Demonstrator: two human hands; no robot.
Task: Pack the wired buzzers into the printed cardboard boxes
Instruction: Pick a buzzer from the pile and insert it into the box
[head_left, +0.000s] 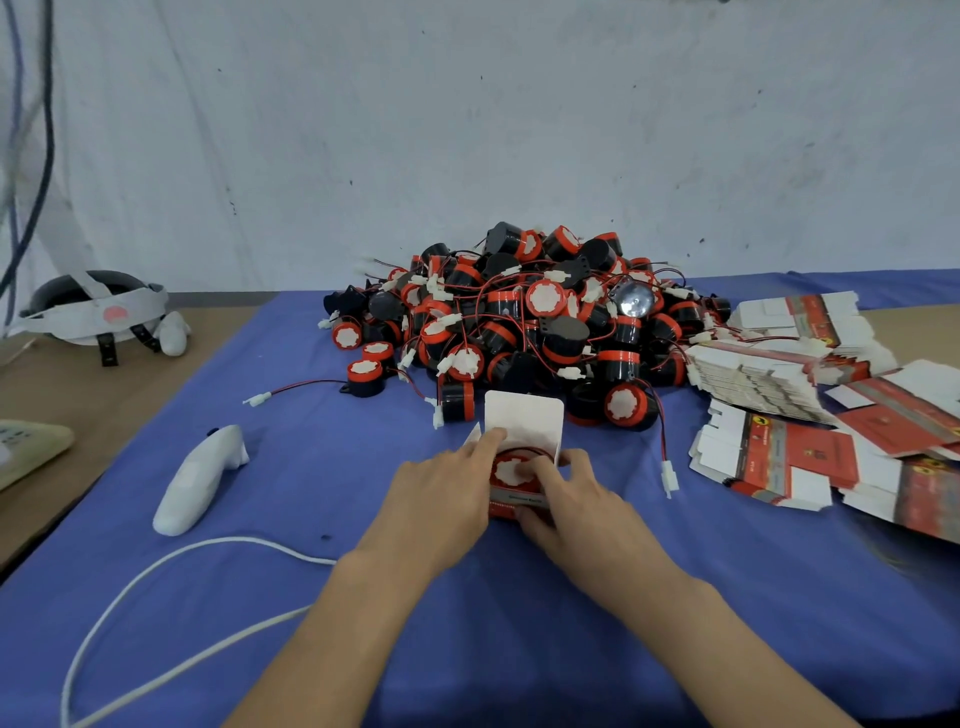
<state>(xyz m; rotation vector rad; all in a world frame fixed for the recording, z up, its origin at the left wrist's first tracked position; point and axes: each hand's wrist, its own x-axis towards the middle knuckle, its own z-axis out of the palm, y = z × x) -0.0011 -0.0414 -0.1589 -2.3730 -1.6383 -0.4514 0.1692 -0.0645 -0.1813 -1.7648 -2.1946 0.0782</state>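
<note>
The right hand pinches the printed box: the thumb lies on the front wall and the fingers curl over the open top, where they press on 1 buzzer. This buzzer sits inside the box, with its red and white face up. The left hand lies against the left side of the box. Its index finger is straight and touches the small side flap; the other fingers are hidden, so I cannot tell if this hand grips. The white lid flap stands upright behind the buzzer.

The box stands on a blue cloth, in the middle and near the person. Just behind it is a big heap of buzzers, black and red, with thin wires and white plugs mixed together. On the right, the flat boxes lie in loose stacks. On the left of the cloth lies a white controller, and a white cable curves near it. A headset rests on the brown table at the far left.
</note>
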